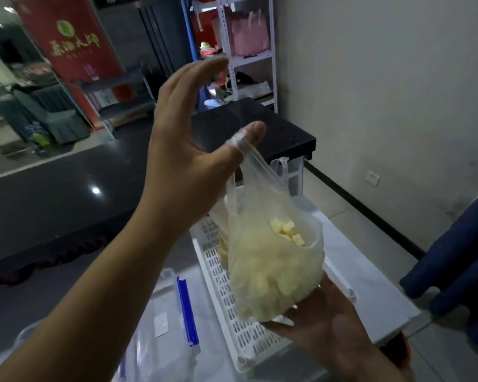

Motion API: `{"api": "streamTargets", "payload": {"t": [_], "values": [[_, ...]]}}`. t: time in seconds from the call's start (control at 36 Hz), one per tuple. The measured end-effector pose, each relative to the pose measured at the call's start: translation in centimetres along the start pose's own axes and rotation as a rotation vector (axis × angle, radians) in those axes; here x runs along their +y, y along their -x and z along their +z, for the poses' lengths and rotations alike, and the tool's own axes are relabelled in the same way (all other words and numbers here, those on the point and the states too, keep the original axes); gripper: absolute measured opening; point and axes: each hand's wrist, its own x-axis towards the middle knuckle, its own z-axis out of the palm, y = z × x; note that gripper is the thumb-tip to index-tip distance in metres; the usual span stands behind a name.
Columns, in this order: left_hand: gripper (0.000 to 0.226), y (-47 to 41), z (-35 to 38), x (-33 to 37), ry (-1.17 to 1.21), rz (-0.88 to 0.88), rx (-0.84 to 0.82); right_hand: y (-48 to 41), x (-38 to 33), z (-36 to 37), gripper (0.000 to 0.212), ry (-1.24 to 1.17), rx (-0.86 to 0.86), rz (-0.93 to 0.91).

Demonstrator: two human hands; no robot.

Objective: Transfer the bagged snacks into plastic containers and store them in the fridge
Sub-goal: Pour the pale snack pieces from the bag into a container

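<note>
Right hand [331, 329] flat, palm up under bag [271, 271] to take the weight; left hand [182, 150] fingers spread, handle just hooked on thumb. Bag hangs over basket [226, 307], container [155, 296] beside its left edge.

left hand [182, 139] raised, bare forearm running up from lower left. Fingers [202, 70] spread, loosely bent forward, pinching nothing. Thumb [249, 136] sticks out straight, with the plastic bag [273, 266] handle looped over it and the bag hanging below. right hand [323, 323] sits lower, under the bag, palm up, fingers relaxed, flat against the bag's bottom.
</note>
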Motion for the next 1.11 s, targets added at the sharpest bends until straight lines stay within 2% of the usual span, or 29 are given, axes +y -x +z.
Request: {"api": "streamTargets", "payload": {"t": [0.08,0.14,0.19,0.28,0.36,0.47,0.56,0.69,0.86,1.11], "values": [[0.043,0.6,-1.7,-1.1,0.052,-0.021,-0.01,-1.0,0.4,0.8,0.081,0.078,-0.087,-0.005],[0.025,1.5,-3.5,-2.2,0.086,-0.019,-0.044,-1.9,0.9,1.3,0.081,0.084,-0.034,-0.001],[0.017,2.8,-5.5,-3.3,0.05,-0.021,-0.046,-2.6,1.6,1.6,0.081,0.121,0.067,-0.041],[0.019,5.5,-8.4,-5.2,-0.119,-0.039,-0.027,-3.5,2.4,1.6,0.068,0.299,0.193,-0.116],[0.025,9.2,-10.7,-7.4,-0.242,-0.143,0.005,-4.1,2.5,1.9,0.054,0.484,0.251,-0.191],[0.033,14.3,-12.4,-9.9,-0.39,-0.319,0.029,-5.0,2.4,2.2,0.054,0.718,0.281,-0.294],[0.037,17.8,-12.6,-11.8,-0.49,-0.411,0.056,-5.9,2.5,1.9,0.042,0.905,0.3,-0.35],[0.042,22.1,-12.6,-14.9,-0.497,-0.605,0.039,-6.8,3.7,2.2,0.043,1.186,0.303,-0.463],[0.048,24.8,-13.0,-18.6,-0.497,-0.818,-0.077,-8.0,5.7,3.5,0.043,1.336,0.289,-0.522],[0.051,27.2,-13.5,-22.3,-0.526,-0.886,-0.218,-9.0,7.5,5.2,0.04,1.458,0.309,-0.569]]}}
